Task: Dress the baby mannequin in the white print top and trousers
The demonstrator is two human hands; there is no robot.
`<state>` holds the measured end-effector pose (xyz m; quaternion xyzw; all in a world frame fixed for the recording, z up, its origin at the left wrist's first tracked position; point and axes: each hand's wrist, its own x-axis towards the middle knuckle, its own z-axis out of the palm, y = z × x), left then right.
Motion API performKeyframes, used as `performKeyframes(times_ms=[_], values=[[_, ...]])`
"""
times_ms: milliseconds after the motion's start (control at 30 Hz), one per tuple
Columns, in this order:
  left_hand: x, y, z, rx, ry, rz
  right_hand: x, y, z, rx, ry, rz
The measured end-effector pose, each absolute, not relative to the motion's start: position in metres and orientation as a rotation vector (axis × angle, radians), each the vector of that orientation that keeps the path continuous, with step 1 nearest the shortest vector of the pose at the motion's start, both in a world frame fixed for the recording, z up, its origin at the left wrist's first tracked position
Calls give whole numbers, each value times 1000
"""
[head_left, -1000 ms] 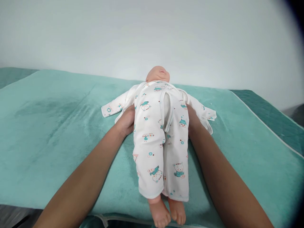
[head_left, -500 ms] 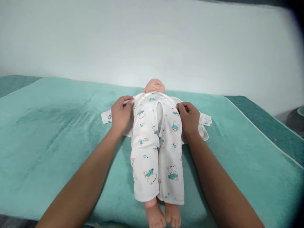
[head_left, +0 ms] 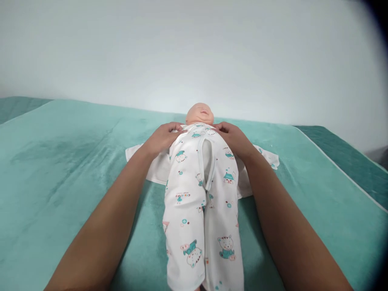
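Note:
A baby doll (head_left: 200, 114) lies on its back, head toward the wall. White open-crotch baby trousers (head_left: 184, 178) with cartoon animal prints cover it from the chest down. Under the doll a white baby shirt (head_left: 159, 167) is spread, its sleeves pointing out to both sides. My left hand (head_left: 165, 136) is at the left upper edge of the trousers by the doll's shoulder, fingers bent onto the cloth. On the opposite side my right hand (head_left: 233, 138) grips the upper edge near the neck, its fingertips partly hidden. The doll's feet are almost wholly out of view.
A light green plush blanket (head_left: 85, 161) lies under everything, creased on the left. Darker green cloth (head_left: 336, 149) shows beyond its right border and at the far left. A plain white wall (head_left: 194, 52) rises directly behind the doll's head.
Both hands have moved up and inward, from the doll's sides to near its shoulders. The doll and trousers appear lower and larger, and the feet have mostly left the picture.

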<state>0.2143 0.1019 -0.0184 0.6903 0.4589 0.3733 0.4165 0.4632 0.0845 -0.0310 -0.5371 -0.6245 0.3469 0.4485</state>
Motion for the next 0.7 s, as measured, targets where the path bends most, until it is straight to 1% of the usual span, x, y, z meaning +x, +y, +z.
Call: performKeyframes(times_ms=[67,200,267,367,467,567,700], values=[[218,105,-20,1716,1133,1013,463,87,-34,-1352,-1541,776],[227,116,-29,1640,1235,1207,459,98,-39,-1448,-1479,512],[230,121,-33,1630,1284,1236,457,103,-40,-1485,-1457,456],[231,124,-40,1693,1356,1245,456,106,-43,-1461,-1421,482],[229,114,-47,1835,1395,1284,458,99,-52,-1286,-1375,523],[223,90,-54,1993,1387,1369,458,79,-61,-1153,-1329,531],[215,43,-62,2030,1344,1508,454,30,-63,-1125,-1277,592]])
